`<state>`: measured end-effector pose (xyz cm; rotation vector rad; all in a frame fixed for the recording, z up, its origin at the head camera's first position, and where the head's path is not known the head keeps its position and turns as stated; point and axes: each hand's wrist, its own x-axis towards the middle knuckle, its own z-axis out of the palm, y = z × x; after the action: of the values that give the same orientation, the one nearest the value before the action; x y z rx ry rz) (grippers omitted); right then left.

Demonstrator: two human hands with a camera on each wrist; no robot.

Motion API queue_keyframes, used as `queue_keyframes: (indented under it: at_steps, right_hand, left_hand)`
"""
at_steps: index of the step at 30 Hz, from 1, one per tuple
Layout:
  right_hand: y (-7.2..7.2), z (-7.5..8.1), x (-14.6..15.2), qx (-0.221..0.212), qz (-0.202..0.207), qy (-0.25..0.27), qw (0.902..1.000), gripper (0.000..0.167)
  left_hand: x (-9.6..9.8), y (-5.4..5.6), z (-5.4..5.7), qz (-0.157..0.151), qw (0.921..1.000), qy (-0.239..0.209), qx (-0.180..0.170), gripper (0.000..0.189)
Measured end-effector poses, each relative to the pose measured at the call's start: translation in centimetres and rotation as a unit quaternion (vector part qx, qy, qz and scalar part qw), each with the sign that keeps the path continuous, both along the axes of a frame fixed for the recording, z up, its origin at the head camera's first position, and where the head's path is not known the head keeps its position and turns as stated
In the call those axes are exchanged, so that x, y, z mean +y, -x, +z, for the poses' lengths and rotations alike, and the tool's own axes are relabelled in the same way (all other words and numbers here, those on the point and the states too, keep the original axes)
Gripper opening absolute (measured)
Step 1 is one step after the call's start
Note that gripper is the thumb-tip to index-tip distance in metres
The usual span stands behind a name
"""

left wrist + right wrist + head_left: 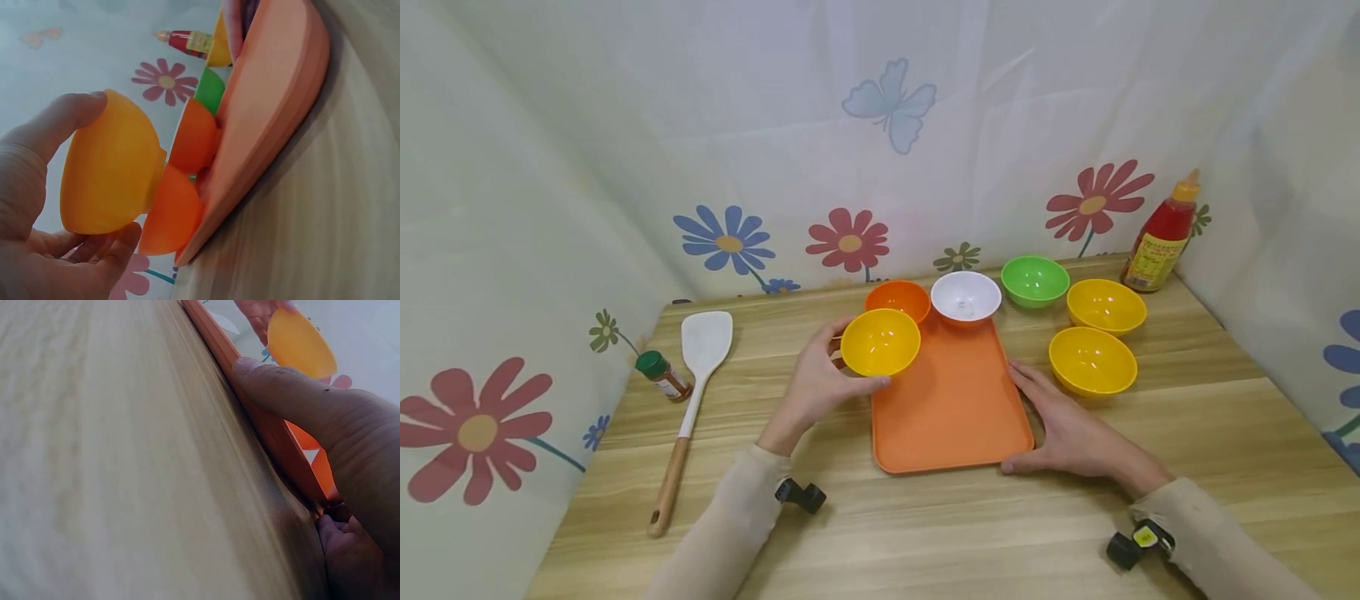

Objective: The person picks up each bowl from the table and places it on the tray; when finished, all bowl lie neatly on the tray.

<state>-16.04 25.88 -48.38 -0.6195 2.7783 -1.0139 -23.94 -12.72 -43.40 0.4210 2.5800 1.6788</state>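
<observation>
The left hand (823,379), its forearm reaching in from 7 o'clock, curls round a small yellow bowl (881,343), thumb at the bowl's 6 o'clock, fingers about 9 to 10. The bowl hangs above the tray's left side, mouth up, foot down. The right hand (1067,429), from 4 o'clock, is spread wide at the orange tray's (951,408) 4 o'clock corner, thumb and fingers touching it; whether the fingertips reach under the rim is hard to make out. The tray's long axis runs roughly 12 to 6.

On its far end stand an orange bowl (898,298) at 11 and a white-lined bowl (966,296) at 12. Beyond: a green bowl (1035,281) at 1, two yellow bowls (1093,361) at 2 to 3, an upright red sauce bottle (1167,229) at 2. At 9 lie a spatula (696,387), blade toward 12, and a green-capped spice jar (668,382).
</observation>
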Motion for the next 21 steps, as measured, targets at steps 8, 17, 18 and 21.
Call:
queue_keyframes:
  at_steps: [8,17,18,21]
  right_hand:
    - [0.1,-0.1,0.1,0.002,0.000,0.004,1.0000,0.146]
    - [0.1,-0.2,0.1,-0.001,0.000,0.003,1.0000,0.146]
    - [0.1,-0.2,0.1,-0.002,0.000,0.003,1.0000,0.146]
    - [0.1,-0.1,0.1,-0.004,-0.001,0.002,1.0000,0.146]
  left_hand:
    - [0.6,-0.2,-1.1,-0.010,0.9999,0.006,-0.012,0.102]
    - [1.1,0.1,-2.2,-0.012,0.9990,0.037,-0.021,0.102]
    - [1.1,0.1,-2.4,-0.013,0.9990,0.037,-0.020,0.102]
    - [1.2,0.1,-2.6,-0.016,0.9991,0.035,-0.019,0.102]
